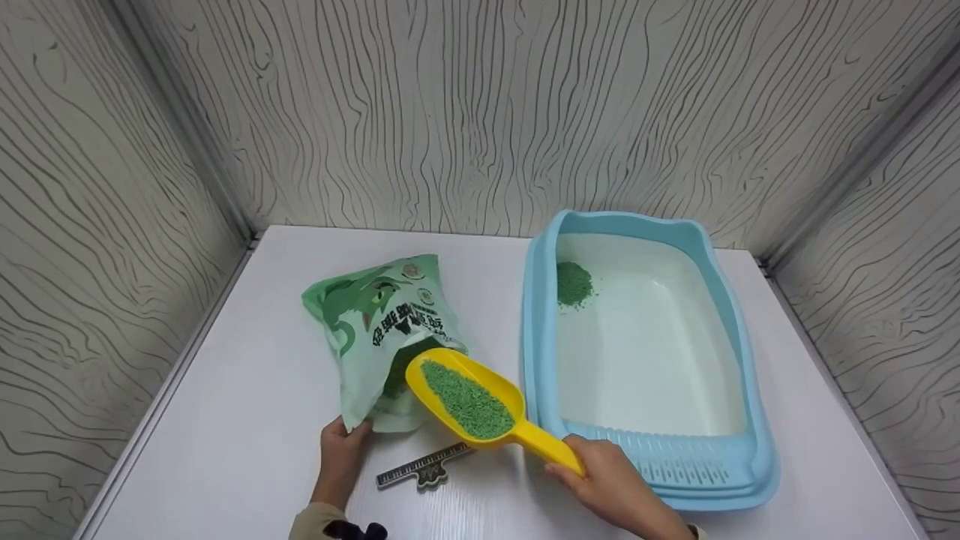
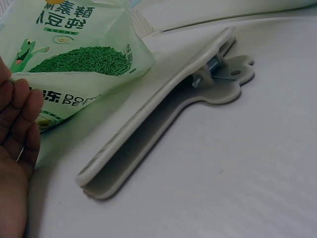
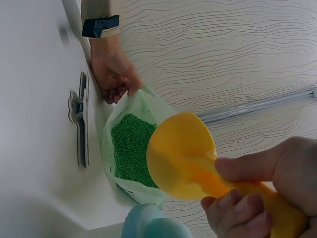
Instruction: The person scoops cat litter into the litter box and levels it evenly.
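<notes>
Two hands. One scoop, one bag, one clip, one tray, one table. Three lots of pellets: one in bag, one in scoop, one in tray. Three walls.

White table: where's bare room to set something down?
Widest: the white table left of the green bag. Narrower: the rear gap between bag and blue tray. Crowded: front middle, with clip, yellow scoop, left hand and right hand.

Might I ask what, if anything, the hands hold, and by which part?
The right hand holds the scoop by its handle; the left hand pinches the bag by its rim.
</notes>
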{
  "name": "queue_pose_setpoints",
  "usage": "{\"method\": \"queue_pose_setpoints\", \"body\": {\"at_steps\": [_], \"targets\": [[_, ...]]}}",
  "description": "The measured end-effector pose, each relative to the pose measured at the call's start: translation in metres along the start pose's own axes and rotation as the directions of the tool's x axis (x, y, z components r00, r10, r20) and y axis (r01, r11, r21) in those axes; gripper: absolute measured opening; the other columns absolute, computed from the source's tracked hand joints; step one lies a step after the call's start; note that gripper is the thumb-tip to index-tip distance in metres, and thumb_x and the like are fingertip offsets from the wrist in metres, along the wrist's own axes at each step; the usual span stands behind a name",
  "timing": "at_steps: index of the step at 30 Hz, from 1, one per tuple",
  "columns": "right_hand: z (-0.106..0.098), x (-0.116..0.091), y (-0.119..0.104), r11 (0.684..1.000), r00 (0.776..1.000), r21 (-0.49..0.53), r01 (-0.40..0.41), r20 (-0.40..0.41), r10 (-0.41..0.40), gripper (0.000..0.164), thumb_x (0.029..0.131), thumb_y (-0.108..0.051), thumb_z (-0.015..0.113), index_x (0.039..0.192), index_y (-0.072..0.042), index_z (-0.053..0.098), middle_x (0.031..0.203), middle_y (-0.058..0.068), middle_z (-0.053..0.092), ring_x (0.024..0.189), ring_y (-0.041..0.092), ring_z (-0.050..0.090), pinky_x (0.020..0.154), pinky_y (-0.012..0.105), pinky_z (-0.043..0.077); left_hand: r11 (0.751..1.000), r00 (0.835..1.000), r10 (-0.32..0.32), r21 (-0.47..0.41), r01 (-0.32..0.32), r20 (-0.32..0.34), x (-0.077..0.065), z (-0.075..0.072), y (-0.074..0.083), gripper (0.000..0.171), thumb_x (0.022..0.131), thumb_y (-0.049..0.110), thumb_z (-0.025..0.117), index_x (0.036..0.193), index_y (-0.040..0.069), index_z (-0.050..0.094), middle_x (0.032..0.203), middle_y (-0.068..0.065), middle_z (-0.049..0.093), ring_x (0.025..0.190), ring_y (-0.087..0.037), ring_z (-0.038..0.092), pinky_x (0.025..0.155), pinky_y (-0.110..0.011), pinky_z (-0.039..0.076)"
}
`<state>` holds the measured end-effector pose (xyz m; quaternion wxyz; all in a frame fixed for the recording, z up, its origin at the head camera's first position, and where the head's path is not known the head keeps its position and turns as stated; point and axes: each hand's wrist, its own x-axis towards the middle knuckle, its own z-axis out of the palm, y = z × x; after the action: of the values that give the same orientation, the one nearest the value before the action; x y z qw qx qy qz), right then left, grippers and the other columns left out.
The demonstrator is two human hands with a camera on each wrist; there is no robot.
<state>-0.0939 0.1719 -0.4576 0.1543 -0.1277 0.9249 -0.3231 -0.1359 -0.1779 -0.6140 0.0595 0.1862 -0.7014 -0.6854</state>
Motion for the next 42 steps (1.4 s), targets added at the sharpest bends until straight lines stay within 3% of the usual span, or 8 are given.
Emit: {"method": "queue_pose_setpoints", "body": {"at_steps": [9, 18, 29, 38, 42], "targets": [[-0.009, -0.005, 0.005, 0.999, 0.999, -0.003, 0.047, -0.014, -0.047, 0.026, 0.088, -0.036, 0.066, 0.087, -0.010, 0.063, 0.066, -0.006, 0.051, 0.057, 0.001, 0.041, 0.054, 0.019, 0.034, 0.997, 1.000, -0.011, 0.073, 0.011, 0.011, -0.001, 0.000, 0.000, 0.027, 0.086, 0.004, 0.061, 0.108, -0.010, 0.065, 0.085, 0.016, 0.067, 0.078, 0.005, 0.053, 0.077, -0.011, 0.045], [-0.021, -0.010, 0.004, 0.999, 0.999, 0.022, 0.028, -0.022, -0.027, 0.025, 0.089, -0.035, 0.065, 0.090, -0.011, 0.064, 0.067, -0.006, 0.051, 0.058, 0.001, 0.043, 0.055, 0.019, 0.035, 0.994, 1.000, -0.025, 0.104, 0.024, 0.001, 0.000, 0.000, 0.000, 0.027, 0.086, 0.007, 0.062, 0.109, -0.007, 0.065, 0.089, 0.011, 0.069, 0.078, 0.004, 0.054, 0.077, -0.011, 0.045], [-0.032, -0.010, 0.003, 0.998, 0.998, 0.051, -0.032, -0.051, 0.035, 0.024, 0.087, -0.030, 0.068, 0.097, -0.007, 0.066, 0.068, -0.003, 0.053, 0.060, 0.005, 0.045, 0.057, 0.019, 0.036, 0.997, 0.999, -0.036, 0.072, 0.036, 0.000, 0.000, 0.000, -0.001, 0.023, 0.086, 0.005, 0.062, 0.105, -0.007, 0.066, 0.078, 0.017, 0.063, 0.074, 0.000, 0.051, 0.074, -0.014, 0.045], [-0.036, -0.010, 0.007, 0.998, 0.996, 0.055, -0.026, -0.078, 0.031, 0.025, 0.087, -0.030, 0.068, 0.097, -0.007, 0.066, 0.066, -0.004, 0.052, 0.060, 0.004, 0.045, 0.057, 0.019, 0.036, 0.998, 1.000, -0.019, 0.060, 0.019, 0.008, 0.000, 0.000, -0.001, 0.025, 0.087, 0.005, 0.062, 0.108, -0.009, 0.065, 0.083, 0.018, 0.067, 0.077, 0.004, 0.054, 0.077, -0.011, 0.046], [-0.039, -0.010, 0.007, 0.996, 0.995, 0.069, -0.052, -0.079, 0.057, 0.025, 0.088, -0.029, 0.067, 0.099, -0.006, 0.066, 0.066, -0.003, 0.050, 0.059, 0.006, 0.045, 0.056, 0.019, 0.036, 0.998, 1.000, -0.002, 0.057, 0.002, 0.011, 0.000, 0.000, -0.004, 0.026, 0.086, 0.005, 0.062, 0.108, -0.010, 0.065, 0.085, 0.012, 0.070, 0.077, 0.003, 0.054, 0.076, -0.012, 0.046]]}}
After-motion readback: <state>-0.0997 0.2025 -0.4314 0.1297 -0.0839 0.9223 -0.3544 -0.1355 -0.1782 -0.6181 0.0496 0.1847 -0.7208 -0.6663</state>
